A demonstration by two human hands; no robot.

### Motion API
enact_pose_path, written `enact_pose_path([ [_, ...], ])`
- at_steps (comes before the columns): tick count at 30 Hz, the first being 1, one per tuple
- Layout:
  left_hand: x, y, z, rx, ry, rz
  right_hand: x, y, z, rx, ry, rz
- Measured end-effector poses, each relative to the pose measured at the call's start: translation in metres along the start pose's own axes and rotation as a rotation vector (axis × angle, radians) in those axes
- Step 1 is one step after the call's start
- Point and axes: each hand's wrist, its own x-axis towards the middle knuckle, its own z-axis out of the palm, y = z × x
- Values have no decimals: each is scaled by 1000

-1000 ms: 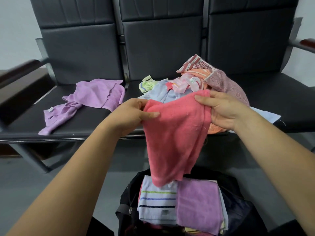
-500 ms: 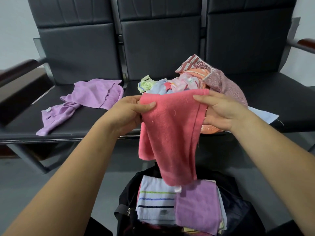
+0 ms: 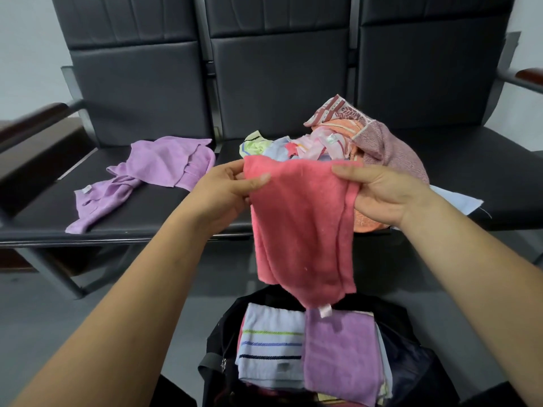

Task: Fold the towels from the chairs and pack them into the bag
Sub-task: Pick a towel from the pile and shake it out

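1. The person's left hand (image 3: 226, 192) pinches the upper left corner of a coral-pink terry towel (image 3: 302, 224), thumb in front; the right hand (image 3: 385, 192) grips the upper right edge, thumb on top, its fingers mostly hidden behind the cloth.
2. The towel hangs doubled above an open black fabric bag (image 3: 217, 348); a small white tag (image 3: 325, 311) dangles at its lowest tip.
3. Inside the bag, a folded white towel with green, blue and navy stripes (image 3: 270, 348) lies beside a folded lilac towel (image 3: 340, 356); layers beneath show only as edges; the frame cuts off the bag's lower part.
4. A heap of unfolded mixed-colour towels (image 3: 338, 142) sits on the middle black padded chair (image 3: 279, 83), its front hidden by the held towel; how many there are I cannot tell.
5. A crumpled lilac towel (image 3: 152, 174) lies on the left chair seat (image 3: 41, 218), apart from the heap.
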Motion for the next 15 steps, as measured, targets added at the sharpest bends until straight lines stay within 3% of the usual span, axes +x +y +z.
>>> enact_pose_path([
  [6, 0, -2, -3, 302, 130, 90, -3, -1, -4, -96, 39, -48],
  [11, -2, 0, 6, 262, 174, 82, -4, -3, 11, 84, 84, -39],
  [15, -2, 3, 7, 72, 208, 76, -9, -9, 11, 332, 53, -67],
])
